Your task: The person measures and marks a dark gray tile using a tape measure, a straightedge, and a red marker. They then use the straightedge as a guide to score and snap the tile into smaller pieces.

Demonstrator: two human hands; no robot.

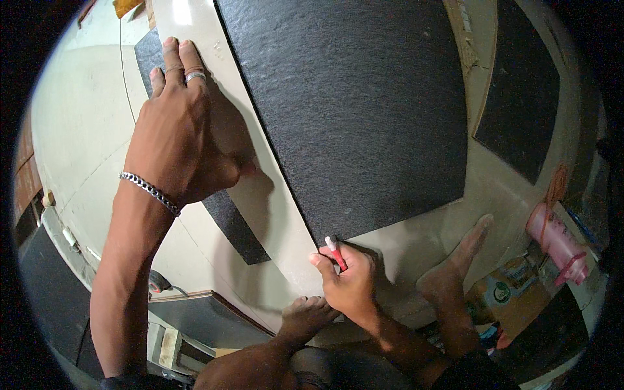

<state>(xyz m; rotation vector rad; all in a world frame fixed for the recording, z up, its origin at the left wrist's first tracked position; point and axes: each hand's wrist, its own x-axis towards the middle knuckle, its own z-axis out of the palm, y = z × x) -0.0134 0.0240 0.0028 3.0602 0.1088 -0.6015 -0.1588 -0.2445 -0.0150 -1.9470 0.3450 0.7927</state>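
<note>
My left hand [172, 130], with a chain bracelet and ring, is open, its fingers laid flat on a long pale straight strip [190, 19]. The strip lies beside a large dark grey textured sheet [354, 117], along its left edge. A narrow dark piece [237, 227] shows left of the strip, partly hidden by my hand. My right hand [348, 283] is closed on a slim red-and-white marker-like tool [337, 255] at the sheet's lower left corner, by the strip's edge.
Another dark panel [517, 91] lies at right. A pink cylindrical container [556, 240] and cardboard [491, 292] lie lower right. A black-and-orange tool [159, 283] and a dark board [208, 312] are lower left. My bare feet [302, 318] [448, 273] rest on the pale floor.
</note>
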